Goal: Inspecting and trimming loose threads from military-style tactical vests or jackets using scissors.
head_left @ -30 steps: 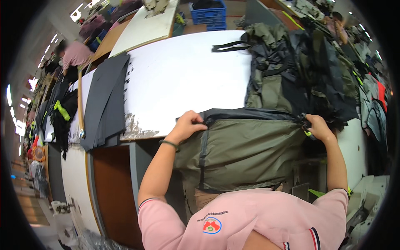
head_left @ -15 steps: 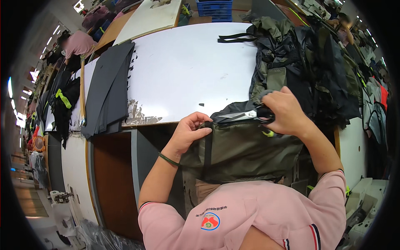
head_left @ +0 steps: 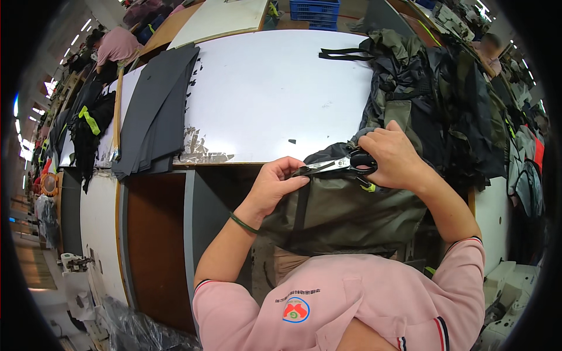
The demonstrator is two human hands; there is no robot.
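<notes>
An olive-green fabric bag [head_left: 363, 213] with black trim lies across my lap, against the table's front edge. My left hand [head_left: 276, 186] pinches its upper left edge, where a black strap [head_left: 301, 205] runs down. My right hand [head_left: 391, 155] grips a pair of scissors [head_left: 335, 165] by the dark handles. The silver blades point left along the bag's top edge, their tips close to my left fingertips. Whatever lies between the blades is too small to make out. A bright yellow-green tab [head_left: 367, 187] shows just below the scissor handles.
Beyond the bag is a white tabletop [head_left: 275, 93] with worn tape at its front left. Dark grey sheets [head_left: 155, 111] overlap at left. Piled olive and black bags [head_left: 433, 105] stand at right. A blue crate [head_left: 315, 13] and other people are farther back.
The scissors have shifted left relative to my left hand, so their tips now reach its fingertips. My left hand still pinches the edge. The whole view has shifted slightly.
</notes>
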